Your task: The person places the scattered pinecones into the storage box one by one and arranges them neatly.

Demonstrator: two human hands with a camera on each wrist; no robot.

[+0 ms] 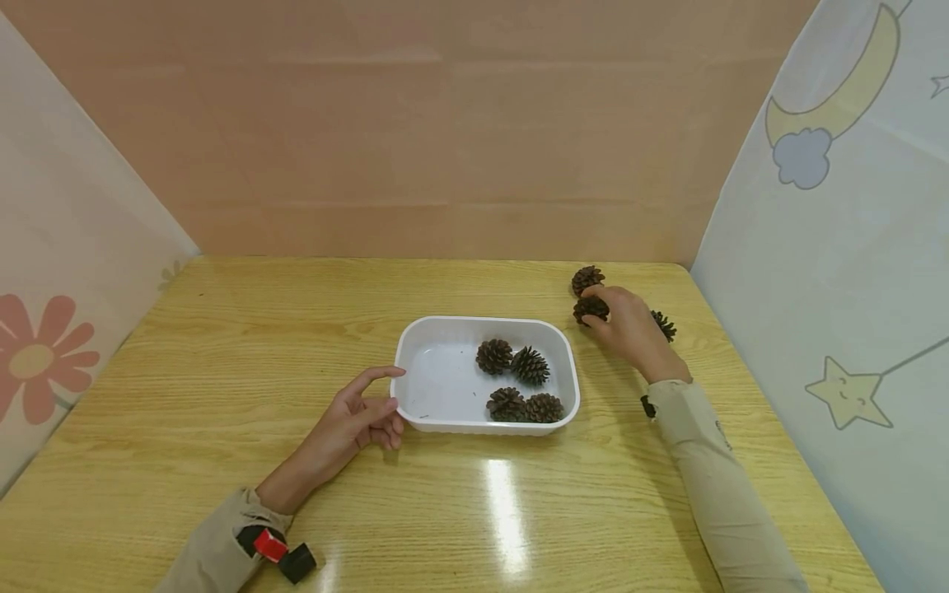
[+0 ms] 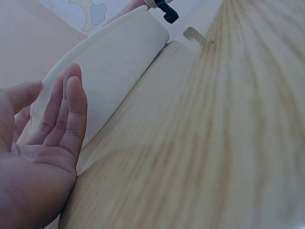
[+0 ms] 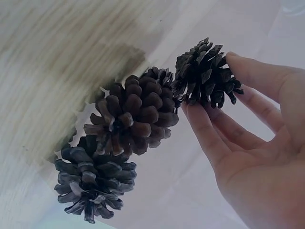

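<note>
A white plastic tray (image 1: 437, 426) stands mid-table, with several brown pine cones (image 1: 544, 408) in its right half. At its left end my left hand (image 1: 356, 420) holds the rim lightly, index finger and thumb on the edge; the left wrist view shows the other fingers outside the wall (image 2: 119, 71). Beyond the tray's right end, my right hand (image 1: 630, 325) pinches a dark pine cone (image 3: 205, 76) between thumb and fingers. Beside it are a brown pine cone (image 3: 138, 114) and a greyish one (image 3: 95, 176); part of another shows behind.
One loose pine cone (image 1: 587, 278) lies near the table's back edge, and another (image 1: 662, 326) is partly hidden by the right hand. An orange-brown backdrop (image 1: 445, 132) closes off the back; patterned white panels (image 1: 838, 272) flank the wooden table (image 1: 259, 329).
</note>
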